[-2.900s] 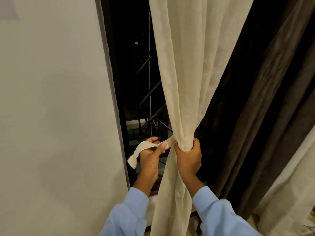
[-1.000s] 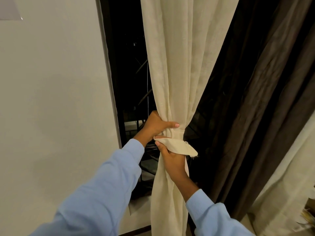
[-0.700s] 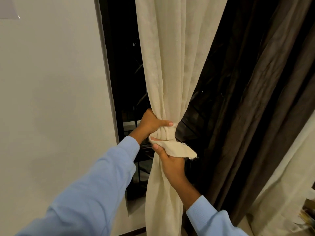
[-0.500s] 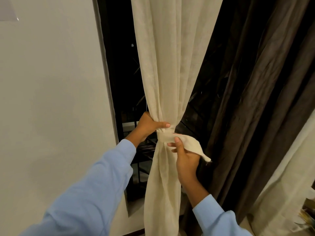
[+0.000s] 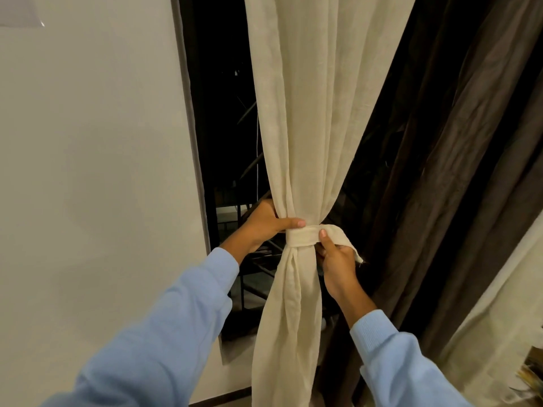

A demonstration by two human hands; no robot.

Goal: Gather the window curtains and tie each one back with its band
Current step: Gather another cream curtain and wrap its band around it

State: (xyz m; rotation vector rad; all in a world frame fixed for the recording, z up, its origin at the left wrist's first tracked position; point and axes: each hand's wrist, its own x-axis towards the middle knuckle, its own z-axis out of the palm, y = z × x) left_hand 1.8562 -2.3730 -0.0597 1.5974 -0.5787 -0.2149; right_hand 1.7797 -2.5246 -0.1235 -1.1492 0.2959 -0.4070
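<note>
At the left side of the dark window [image 5: 223,113], just beside the pale wall [image 5: 88,142], your cream curtain [image 5: 305,113] hangs gathered into a narrow neck. The band [image 5: 302,237], of the same cream cloth, is wrapped flat around that neck. Your left hand [image 5: 264,224] grips the bunched folds just above the band, with its thumb laid across the front of the curtain and touching the band's upper edge; its fingers go behind the cloth and are hidden. Your right hand [image 5: 336,254] holds the band's loose end at the curtain's right side, with the thumb pressed on the front of the wrap and the frayed tail draped over the curled fingers. Whether the band is knotted at the back you cannot tell from here. To the right hangs a dark brown curtain [image 5: 440,171], untied, and past it, at the lower right, a second cream curtain [image 5: 499,304] hangs loose. Both your sleeves are light blue.
</note>
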